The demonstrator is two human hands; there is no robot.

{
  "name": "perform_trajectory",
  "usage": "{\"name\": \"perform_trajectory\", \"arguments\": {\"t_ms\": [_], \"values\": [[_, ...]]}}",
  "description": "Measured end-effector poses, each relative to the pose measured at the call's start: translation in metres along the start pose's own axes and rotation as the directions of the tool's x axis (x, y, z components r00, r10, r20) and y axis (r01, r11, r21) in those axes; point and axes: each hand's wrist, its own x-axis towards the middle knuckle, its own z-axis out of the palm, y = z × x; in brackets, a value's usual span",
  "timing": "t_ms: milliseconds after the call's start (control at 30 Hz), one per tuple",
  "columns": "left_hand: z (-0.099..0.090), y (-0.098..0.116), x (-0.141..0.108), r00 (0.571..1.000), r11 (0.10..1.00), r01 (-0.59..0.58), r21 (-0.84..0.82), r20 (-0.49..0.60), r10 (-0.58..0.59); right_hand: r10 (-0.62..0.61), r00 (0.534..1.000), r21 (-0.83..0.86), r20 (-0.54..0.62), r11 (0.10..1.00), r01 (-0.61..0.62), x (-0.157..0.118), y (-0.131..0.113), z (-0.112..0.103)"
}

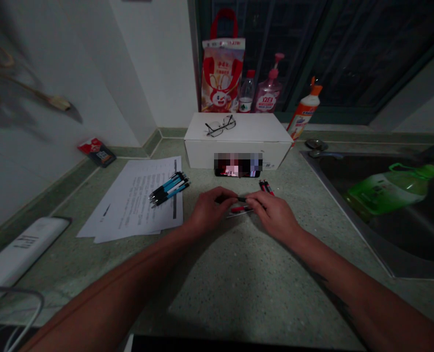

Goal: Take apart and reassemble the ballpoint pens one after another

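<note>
The left hand and the right hand meet near the middle of a speckled green countertop, palms down and fingers curled narrowly inward. Between their fingertips they hold a slim black pen crosswise, much of it hidden by the fingers. Just below, partly under the hands, a red-and-black pen lies on a pale strip (too dim to identify). Both forearms reach in from the bottom corners and angle toward each other, with the left forearm and right forearm bare.

Three groups of pens show how things stand at this moment. The one between the hands is in hand, and the one below lies close by. To the right, near the hands, a small cluster of red-and-black pens lies apart on the counter. To the left, a bundle of blue-and-black pens sits side by side on a stack of printed papers.

Farther out, a black phone with a blurred screen leans against a white cardboard box, and eyeglasses rest on the box. A steel sink holding a green bag lies to the right.
</note>
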Motion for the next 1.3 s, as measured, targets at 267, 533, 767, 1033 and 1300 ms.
{"name": "perform_trajectory", "arguments": {"t_ms": [267, 533, 767, 1033, 1300], "values": [[0.0, -0.002, 0.0, 1.0, 1.0, -0.011, 0.006, 0.002, 0.011, -0.014, 1.0, -0.025, 0.016, 1.0, 0.014, 0.0, 0.0, 0.0], [-0.001, -0.003, 0.0, 0.999, 0.997, 0.003, 0.083, 0.042, -0.006, -0.034, 0.999, -0.035, 0.016, 0.999, 0.034, 0.002, -0.001, -0.004], [0.003, -0.005, -0.007, 0.843, 0.837, -0.464, 0.291, 0.435, 0.316, -0.005, 0.998, -0.121, 0.062, 0.993, 0.012, 0.002, 0.01, 0.001], [-0.002, -0.008, -0.002, 0.926, 0.793, -0.342, 0.504, 0.325, 0.193, 0.037, 0.983, -0.209, 0.181, 0.978, 0.002, 0.001, 0.014, 0.005], [-0.004, -0.01, 0.002, 0.953, 0.764, -0.242, 0.598, 0.292, 0.074, 0.085, 0.981, -0.221, 0.175, 0.974, -0.045, 0.002, 0.012, 0.003]]}}
